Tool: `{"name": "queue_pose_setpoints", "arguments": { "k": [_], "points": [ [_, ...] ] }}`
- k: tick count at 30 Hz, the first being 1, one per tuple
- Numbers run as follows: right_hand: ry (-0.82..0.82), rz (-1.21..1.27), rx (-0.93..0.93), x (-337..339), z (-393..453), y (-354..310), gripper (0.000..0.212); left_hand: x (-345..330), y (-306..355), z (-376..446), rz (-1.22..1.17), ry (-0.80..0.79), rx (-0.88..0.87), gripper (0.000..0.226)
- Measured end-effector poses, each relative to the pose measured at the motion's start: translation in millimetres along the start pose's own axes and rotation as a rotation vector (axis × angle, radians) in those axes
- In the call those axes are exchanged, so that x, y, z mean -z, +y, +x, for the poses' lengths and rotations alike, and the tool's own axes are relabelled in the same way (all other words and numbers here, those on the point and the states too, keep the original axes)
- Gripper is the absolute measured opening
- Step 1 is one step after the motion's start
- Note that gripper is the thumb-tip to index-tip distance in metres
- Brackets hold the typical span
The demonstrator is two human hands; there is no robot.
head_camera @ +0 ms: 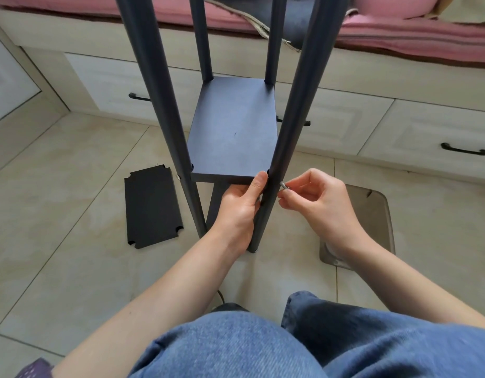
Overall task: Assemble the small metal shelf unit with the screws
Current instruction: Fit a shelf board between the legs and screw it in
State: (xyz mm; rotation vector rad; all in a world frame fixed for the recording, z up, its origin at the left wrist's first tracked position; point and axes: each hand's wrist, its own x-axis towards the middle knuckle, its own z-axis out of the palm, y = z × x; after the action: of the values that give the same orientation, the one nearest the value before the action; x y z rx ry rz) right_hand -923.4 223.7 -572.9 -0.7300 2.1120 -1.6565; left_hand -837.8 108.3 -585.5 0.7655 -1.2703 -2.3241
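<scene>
I am seated on a tiled floor [72, 170], looking down past my jeans [235, 347] at a dark shelf unit [233, 126] standing upright straight ahead at twelve o'clock. It has four round posts rising out of the top of view and one flat board fixed between them, level, at about the centre of the scene.

My left hand [240, 211] reaches under the near edge of that board. Its thumb lies up along the board's front right corner, and its fingers are curled around the near right post [286, 137], grasping it just below the board.

My right hand [314, 197] is just beside that post, at its three o'clock side. Thumb and forefinger pinch a small silver screw [283, 185], whose tip touches the post level with the board's edge. The other fingers are loosely curled in.

A spare dark board [152, 205] with notched corners lies flat on the tiles at nine o'clock from my hands, just beside the near left post [165, 110] and apart from it.

At four o'clock from my right hand sits a grey translucent tray [377, 219] on the floor, partly hidden by my forearm.

Beyond the shelf, at twelve o'clock, runs a pale drawer front with dark handles [464, 150], topped by a pink cushion [415, 39].
</scene>
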Motion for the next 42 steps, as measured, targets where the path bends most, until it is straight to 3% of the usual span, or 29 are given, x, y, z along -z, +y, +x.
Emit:
{"name": "queue_pose_setpoints", "arguments": {
  "k": [16, 22, 25, 28, 42],
  "points": [
    [-0.012, 0.000, 0.028, 2.8, -1.0, 0.1, 0.008, 0.9, 0.3, 1.4, 0.131, 0.071, -0.005, 0.025],
    [0.002, -0.067, 0.066, 1.4, -4.2, -0.4, 0.007, -2.7, 2.9, 1.6, 0.069, 0.152, 0.005, 0.013],
    [0.003, -0.081, 0.090, 1.6, -4.8, -0.3, 0.006, -4.6, 2.9, 4.3, 0.056, 0.195, 0.017, 0.021],
    [0.001, -0.047, 0.090, 1.8, -3.8, -0.6, 0.002, -5.9, 3.4, 4.3, 0.055, 0.191, 0.017, 0.012],
    [0.010, -0.018, 0.115, 1.1, -2.1, 7.8, 0.009, -3.8, 1.9, 6.5, 0.094, 0.168, 0.007, 0.013]
  ]
}}
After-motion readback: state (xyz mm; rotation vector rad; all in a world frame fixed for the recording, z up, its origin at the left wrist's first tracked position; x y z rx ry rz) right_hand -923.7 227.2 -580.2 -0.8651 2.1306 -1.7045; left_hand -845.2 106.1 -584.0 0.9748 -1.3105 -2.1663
